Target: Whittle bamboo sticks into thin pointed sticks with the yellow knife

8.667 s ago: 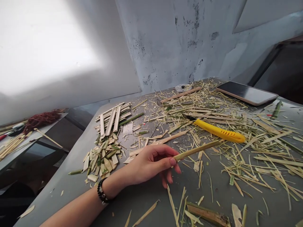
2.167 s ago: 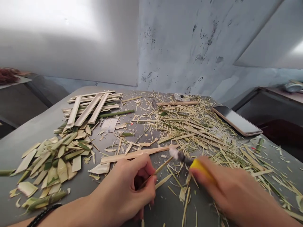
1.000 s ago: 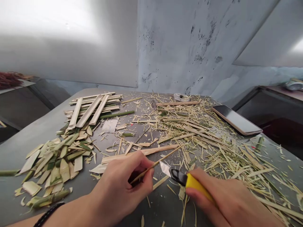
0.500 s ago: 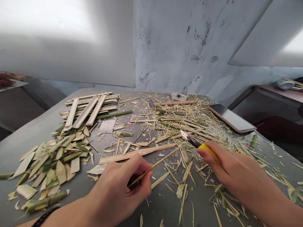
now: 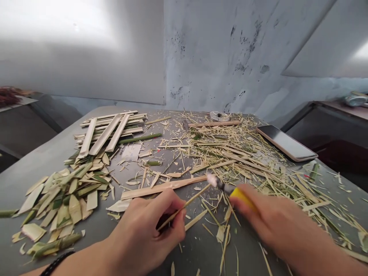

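Observation:
Low in the middle of the head view, my left hand [image 5: 152, 230] pinches a thin bamboo strip [image 5: 196, 196] between thumb and fingers, its free end pointing up and right. My right hand [image 5: 273, 222] is wrapped round the yellow handle of a knife [image 5: 243, 199]. The blurred blade is at the strip's far end; whether they touch I cannot tell. Just beyond my left hand lies a long flat piece of bamboo [image 5: 163, 187] on the grey table [image 5: 198, 255].
Split bamboo lengths [image 5: 105, 134] are stacked at the back left, above a heap of short bamboo pieces [image 5: 73, 186]. Thin shavings [image 5: 244, 153] cover the right half. A hammer [image 5: 212, 124], a clear round spool [image 5: 219, 115] and a phone [image 5: 286, 142] lie towards the back and right.
My right hand has moved left with the knife, bringing the blade from beyond the strip's tip to its far end. My left hand has barely moved and still pinches the strip.

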A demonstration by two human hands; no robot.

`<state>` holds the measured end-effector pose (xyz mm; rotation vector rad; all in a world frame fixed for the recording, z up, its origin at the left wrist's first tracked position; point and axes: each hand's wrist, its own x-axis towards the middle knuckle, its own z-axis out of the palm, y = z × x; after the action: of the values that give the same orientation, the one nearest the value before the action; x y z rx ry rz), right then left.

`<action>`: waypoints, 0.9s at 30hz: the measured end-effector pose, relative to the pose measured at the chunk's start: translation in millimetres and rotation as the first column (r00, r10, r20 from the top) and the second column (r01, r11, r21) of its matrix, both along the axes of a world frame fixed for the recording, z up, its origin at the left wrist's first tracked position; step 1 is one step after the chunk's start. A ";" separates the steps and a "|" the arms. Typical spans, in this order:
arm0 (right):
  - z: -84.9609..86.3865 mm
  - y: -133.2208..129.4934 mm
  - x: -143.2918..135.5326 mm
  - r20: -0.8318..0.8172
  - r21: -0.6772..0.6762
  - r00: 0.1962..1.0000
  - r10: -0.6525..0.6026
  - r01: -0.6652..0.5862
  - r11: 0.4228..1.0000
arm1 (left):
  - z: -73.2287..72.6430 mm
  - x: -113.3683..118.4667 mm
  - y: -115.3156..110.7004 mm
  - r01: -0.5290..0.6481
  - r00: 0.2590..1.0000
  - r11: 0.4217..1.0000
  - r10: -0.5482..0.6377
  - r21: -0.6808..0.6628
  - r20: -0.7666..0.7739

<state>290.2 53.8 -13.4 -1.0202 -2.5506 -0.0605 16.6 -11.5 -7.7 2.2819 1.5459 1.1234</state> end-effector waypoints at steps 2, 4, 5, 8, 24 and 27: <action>-3.6 -1.7 2.2 -0.037 0.040 0.995 -0.094 0.096 0.995 | 0.7 -0.5 0.1 -0.008 1.000 1.000 0.008 0.023 -0.006; -5.5 -5.8 1.7 -0.108 -0.016 0.994 -0.023 0.021 1.000 | 0.7 -1.2 0.4 0.006 1.000 0.999 -0.005 0.052 -0.013; -5.7 -7.4 0.6 -0.122 -0.054 0.992 0.032 -0.038 0.998 | 0.5 -1.7 0.6 0.013 1.000 0.997 -0.012 0.073 -0.022; -3.6 -5.0 -0.9 -0.072 -0.070 0.996 0.057 -0.062 0.996 | -0.1 -3.2 0.0 0.026 0.998 0.993 -0.019 0.114 -0.062; -10.3 10.9 2.8 0.012 0.005 0.997 -0.075 0.075 0.997 | 3.1 -2.4 0.7 0.012 0.996 0.996 -0.004 0.086 -0.091; -8.8 24.3 14.7 0.025 0.120 0.968 -0.250 0.245 0.962 | 0.7 -2.2 -7.1 0.084 0.989 0.982 -0.061 0.170 -0.137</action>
<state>304.9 78.1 -22.3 -1.2971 -2.4082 -0.2971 14.4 -18.7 -6.9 2.5530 1.4455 1.1545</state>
